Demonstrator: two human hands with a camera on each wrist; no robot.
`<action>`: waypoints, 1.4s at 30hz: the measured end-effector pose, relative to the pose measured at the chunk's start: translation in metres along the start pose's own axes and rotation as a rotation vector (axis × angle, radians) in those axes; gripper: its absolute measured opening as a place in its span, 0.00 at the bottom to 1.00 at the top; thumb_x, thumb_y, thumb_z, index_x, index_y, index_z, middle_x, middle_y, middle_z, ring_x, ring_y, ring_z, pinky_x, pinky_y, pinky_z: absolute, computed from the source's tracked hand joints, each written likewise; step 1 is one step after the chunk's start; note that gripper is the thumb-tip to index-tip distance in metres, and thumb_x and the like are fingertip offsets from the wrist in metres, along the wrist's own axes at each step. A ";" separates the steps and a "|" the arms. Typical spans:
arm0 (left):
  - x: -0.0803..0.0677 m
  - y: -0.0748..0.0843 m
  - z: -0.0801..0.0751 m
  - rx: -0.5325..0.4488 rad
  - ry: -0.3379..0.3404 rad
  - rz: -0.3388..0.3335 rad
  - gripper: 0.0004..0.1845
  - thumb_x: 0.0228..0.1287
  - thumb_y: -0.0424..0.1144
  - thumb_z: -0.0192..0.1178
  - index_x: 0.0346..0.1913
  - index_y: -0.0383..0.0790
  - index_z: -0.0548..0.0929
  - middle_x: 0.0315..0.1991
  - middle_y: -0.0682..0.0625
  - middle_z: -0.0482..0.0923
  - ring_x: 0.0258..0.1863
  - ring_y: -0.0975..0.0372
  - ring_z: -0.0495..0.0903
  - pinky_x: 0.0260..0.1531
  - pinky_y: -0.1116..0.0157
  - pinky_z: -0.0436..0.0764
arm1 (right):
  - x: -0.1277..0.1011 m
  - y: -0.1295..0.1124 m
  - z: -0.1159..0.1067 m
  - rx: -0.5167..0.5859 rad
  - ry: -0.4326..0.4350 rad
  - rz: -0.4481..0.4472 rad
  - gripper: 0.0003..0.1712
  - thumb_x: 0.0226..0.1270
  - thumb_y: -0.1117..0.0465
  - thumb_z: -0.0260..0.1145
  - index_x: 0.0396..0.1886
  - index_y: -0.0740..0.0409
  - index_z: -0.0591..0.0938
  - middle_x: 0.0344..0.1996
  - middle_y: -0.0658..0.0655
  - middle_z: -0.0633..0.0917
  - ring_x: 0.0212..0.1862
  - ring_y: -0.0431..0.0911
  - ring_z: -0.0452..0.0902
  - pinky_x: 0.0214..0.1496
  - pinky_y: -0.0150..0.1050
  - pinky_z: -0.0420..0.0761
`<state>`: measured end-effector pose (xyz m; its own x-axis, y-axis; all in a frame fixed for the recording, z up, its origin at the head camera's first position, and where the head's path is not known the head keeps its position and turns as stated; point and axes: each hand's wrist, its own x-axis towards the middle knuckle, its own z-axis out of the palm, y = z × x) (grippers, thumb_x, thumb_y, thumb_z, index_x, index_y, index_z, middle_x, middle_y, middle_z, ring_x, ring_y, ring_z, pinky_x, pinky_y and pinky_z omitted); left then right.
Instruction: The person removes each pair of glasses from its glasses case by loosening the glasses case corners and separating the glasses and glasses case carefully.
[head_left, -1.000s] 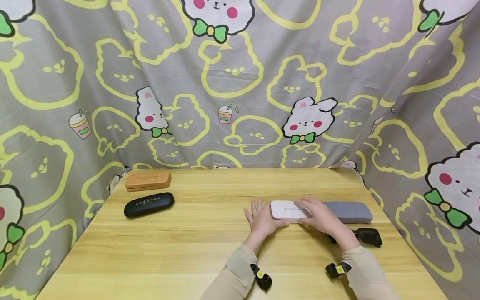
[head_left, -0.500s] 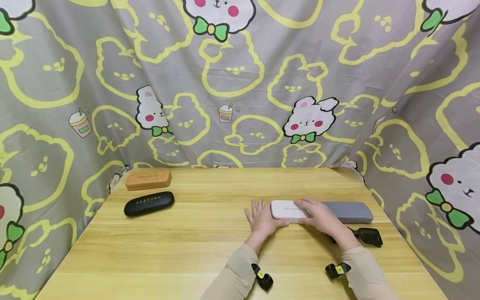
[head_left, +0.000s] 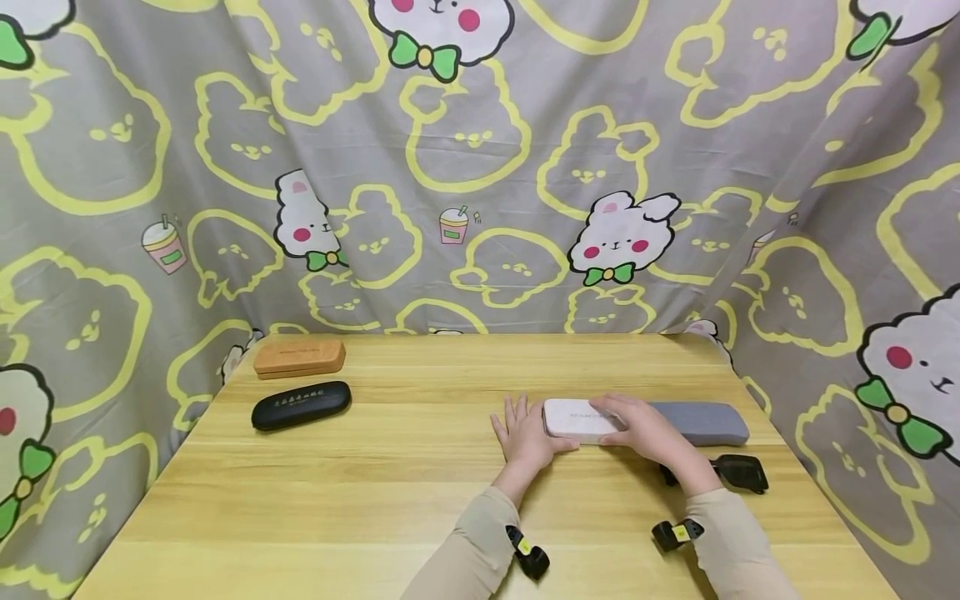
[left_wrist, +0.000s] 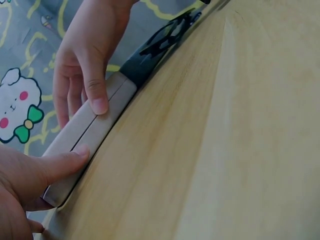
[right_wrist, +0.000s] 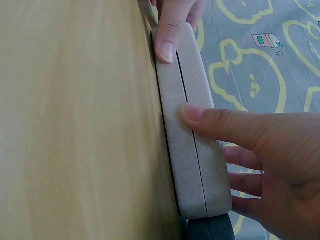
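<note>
A white glasses case (head_left: 573, 418) lies closed on the table, its front seam (left_wrist: 86, 134) showing in both wrist views. My right hand (head_left: 637, 429) grips it from above, thumb on the front by the seam and fingers over the back. My left hand (head_left: 528, 437) rests at its left end with fingers spread straight; that thumb presses the front of the case (right_wrist: 182, 125). Touching or nearly touching the white case's right end is a grey-blue glasses case (head_left: 705, 423). Black sunglasses (head_left: 742, 472) lie in front of it, partly hidden by my right wrist.
At the table's (head_left: 360, 500) back left sits an orange-brown glasses case (head_left: 300, 357). A black glasses case (head_left: 302, 405) with gold lettering lies just in front of it. A patterned grey curtain (head_left: 510, 167) hangs behind the table and along both sides.
</note>
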<state>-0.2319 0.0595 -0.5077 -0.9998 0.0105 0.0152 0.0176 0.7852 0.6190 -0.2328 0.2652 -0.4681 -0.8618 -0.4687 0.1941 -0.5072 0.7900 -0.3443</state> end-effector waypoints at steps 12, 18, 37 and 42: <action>0.001 0.001 0.000 0.010 0.001 -0.008 0.47 0.39 0.64 0.74 0.66 0.51 0.73 0.77 0.46 0.56 0.79 0.46 0.42 0.73 0.37 0.36 | 0.000 0.003 -0.004 0.017 -0.044 0.014 0.34 0.56 0.56 0.74 0.63 0.60 0.77 0.60 0.66 0.80 0.63 0.64 0.73 0.64 0.61 0.72; 0.002 0.000 0.000 -0.003 0.003 -0.007 0.46 0.38 0.63 0.75 0.65 0.52 0.74 0.76 0.45 0.56 0.79 0.46 0.43 0.73 0.37 0.36 | -0.001 0.004 -0.005 -0.026 -0.061 -0.004 0.33 0.60 0.55 0.70 0.65 0.60 0.75 0.62 0.69 0.77 0.64 0.65 0.71 0.64 0.61 0.71; -0.001 0.000 0.003 0.019 0.017 -0.003 0.48 0.36 0.64 0.75 0.65 0.52 0.74 0.76 0.46 0.57 0.78 0.45 0.45 0.73 0.37 0.38 | -0.009 0.006 -0.006 -0.068 -0.010 -0.074 0.27 0.66 0.57 0.65 0.62 0.64 0.77 0.60 0.70 0.78 0.63 0.64 0.73 0.62 0.59 0.74; 0.000 0.000 0.003 0.019 0.023 -0.004 0.48 0.36 0.65 0.75 0.65 0.51 0.74 0.76 0.45 0.57 0.78 0.45 0.45 0.73 0.36 0.37 | -0.007 0.005 -0.007 -0.079 0.003 -0.079 0.26 0.67 0.56 0.65 0.61 0.63 0.78 0.59 0.69 0.79 0.62 0.63 0.74 0.61 0.58 0.75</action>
<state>-0.2321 0.0616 -0.5100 -0.9995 -0.0065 0.0314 0.0138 0.7968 0.6041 -0.2292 0.2757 -0.4651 -0.8192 -0.5294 0.2207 -0.5723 0.7796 -0.2543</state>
